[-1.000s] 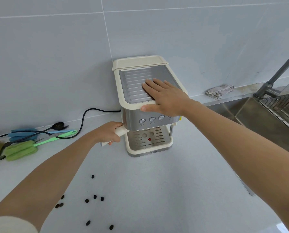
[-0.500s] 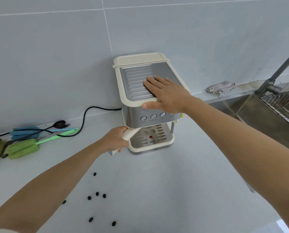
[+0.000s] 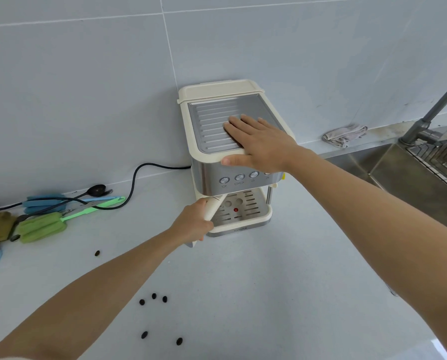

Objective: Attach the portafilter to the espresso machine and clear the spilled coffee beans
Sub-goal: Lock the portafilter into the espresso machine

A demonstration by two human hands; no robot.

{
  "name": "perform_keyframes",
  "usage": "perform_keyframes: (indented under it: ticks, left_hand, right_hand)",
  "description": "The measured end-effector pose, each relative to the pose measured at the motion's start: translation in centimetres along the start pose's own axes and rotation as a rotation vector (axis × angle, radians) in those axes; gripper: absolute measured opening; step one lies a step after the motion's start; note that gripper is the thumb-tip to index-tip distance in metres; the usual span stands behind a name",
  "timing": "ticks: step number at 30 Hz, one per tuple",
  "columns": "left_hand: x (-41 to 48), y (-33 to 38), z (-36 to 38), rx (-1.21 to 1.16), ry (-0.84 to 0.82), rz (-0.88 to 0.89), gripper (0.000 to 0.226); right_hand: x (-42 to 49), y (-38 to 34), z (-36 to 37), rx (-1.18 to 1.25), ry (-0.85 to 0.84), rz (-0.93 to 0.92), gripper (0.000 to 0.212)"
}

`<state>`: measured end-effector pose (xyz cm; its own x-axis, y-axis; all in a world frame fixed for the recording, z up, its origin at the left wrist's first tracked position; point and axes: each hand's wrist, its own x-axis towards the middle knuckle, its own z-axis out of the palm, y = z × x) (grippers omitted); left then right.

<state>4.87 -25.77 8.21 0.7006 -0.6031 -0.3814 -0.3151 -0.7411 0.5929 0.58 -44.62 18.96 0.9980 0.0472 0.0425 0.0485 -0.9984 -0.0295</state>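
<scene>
At the far left of the counter (image 3: 282,294) we are seeing green brushes (image 3: 42,228) and blue brushes (image 3: 44,202) lying beside a dark spoon (image 3: 96,189), with a black power cord (image 3: 136,178) looping over them toward the machine. A single coffee bean (image 3: 97,253) is lying apart, and five more coffee beans (image 3: 154,296) are sitting scattered on the counter nearer to us, beside our left forearm. We are wrapping our left hand (image 3: 192,223) around the cream handle of the portafilter (image 3: 213,207), fingers curled tight about it; the handle is angling up under the brew head, above the drip tray (image 3: 253,213). The portafilter's basket end is hidden under the machine, so we cannot tell whether it is seated. We are pressing our right hand (image 3: 261,142) flat on top of the espresso machine (image 3: 209,126), fingers lying close together on the ribbed metal plate, thumb hooking over the front edge. Further right, a crumpled cloth (image 3: 345,133) is lying by the wall, next to the sink (image 3: 398,172) and its faucet (image 3: 432,110).
</scene>
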Motion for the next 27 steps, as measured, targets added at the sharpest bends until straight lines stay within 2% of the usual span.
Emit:
perform_keyframes:
  ticks: [12,18,22,27]
  left_hand:
    - [-1.5,2.6,3.8,-0.287,0.05,-0.105,0.023]
    - [-1.6,3.5,3.7,-0.776,-0.056,-0.229,0.035]
    - [-1.6,4.8,5.1,-0.879,0.023,-0.281,0.028]
    - [-1.5,6.0,6.7,-0.898,0.123,-0.331,0.027]
  right_hand:
    - [0.0,0.0,-0.1,-0.002,0.009,-0.009,0.078]
    - [0.2,0.0,0.0,-0.016,0.003,0.0,0.078]
    - [0.1,0.1,0.1,-0.018,0.01,0.002,0.077]
    - [0.2,0.0,0.1,-0.036,0.005,-0.001,0.078]
